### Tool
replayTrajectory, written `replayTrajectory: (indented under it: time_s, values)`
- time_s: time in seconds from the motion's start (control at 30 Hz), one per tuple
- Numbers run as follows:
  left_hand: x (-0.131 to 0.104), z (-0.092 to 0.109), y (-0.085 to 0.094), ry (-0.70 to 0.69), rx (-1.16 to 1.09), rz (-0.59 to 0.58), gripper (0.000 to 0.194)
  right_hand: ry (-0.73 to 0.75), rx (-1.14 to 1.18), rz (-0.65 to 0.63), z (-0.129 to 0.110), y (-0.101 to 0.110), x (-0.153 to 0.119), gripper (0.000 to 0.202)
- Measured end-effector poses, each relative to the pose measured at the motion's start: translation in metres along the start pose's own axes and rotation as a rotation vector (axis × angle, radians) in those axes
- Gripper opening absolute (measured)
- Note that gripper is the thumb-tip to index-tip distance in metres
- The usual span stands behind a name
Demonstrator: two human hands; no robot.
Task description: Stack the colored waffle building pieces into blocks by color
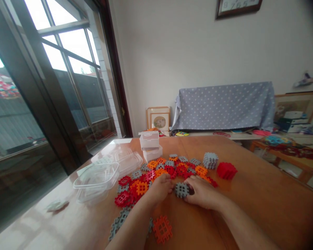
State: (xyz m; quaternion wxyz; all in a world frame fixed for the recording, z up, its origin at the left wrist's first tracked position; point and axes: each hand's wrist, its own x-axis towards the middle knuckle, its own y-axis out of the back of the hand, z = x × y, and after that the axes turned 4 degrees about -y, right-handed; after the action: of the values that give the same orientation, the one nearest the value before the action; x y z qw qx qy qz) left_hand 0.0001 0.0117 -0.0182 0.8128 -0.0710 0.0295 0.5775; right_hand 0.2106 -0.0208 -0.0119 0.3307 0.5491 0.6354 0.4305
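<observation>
Between the thumb and fingers of my right hand [203,191] is a grey square interlocking tile [182,190] with notched edges and a window-like grid. My left hand [162,187] is just left of it, beside the spread of loose tiles; its fingers are curled, and I cannot make out whether anything is in them. Red, orange and grey tiles lie heaped in front of both hands, among them an orange tile [142,188] and a red tile [123,198]. Nearer me, beside my left forearm, lies a single orange-red tile [162,229].
Right of the heap stand a stack of grey tiles [210,160] and a stack of red tiles [226,170]. Clear plastic containers [96,178] sit on the left, with two small white boxes [149,140] stacked at the back. A small packet [56,205] lies on the table's left side [41,225].
</observation>
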Motion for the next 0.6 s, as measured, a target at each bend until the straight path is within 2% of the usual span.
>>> replayTrajectory:
  time_s: [0.2,0.3,0.43,0.6]
  values:
    - [-0.010,0.004,0.004,-0.109,0.152,-0.153,0.032,0.024,0.009,-0.017,-0.002,0.001,-0.003,0.030]
    - [-0.012,0.004,0.004,-0.170,0.242,-0.227,0.034,0.043,0.045,-0.043,-0.001,0.006,-0.006,0.035]
    - [-0.013,0.000,0.002,-0.220,0.333,-0.262,0.034,0.051,0.101,-0.057,0.003,0.013,-0.011,0.043]
    - [-0.012,-0.006,0.000,-0.235,0.419,-0.243,0.040,0.056,0.087,-0.067,0.004,0.010,-0.009,0.027]
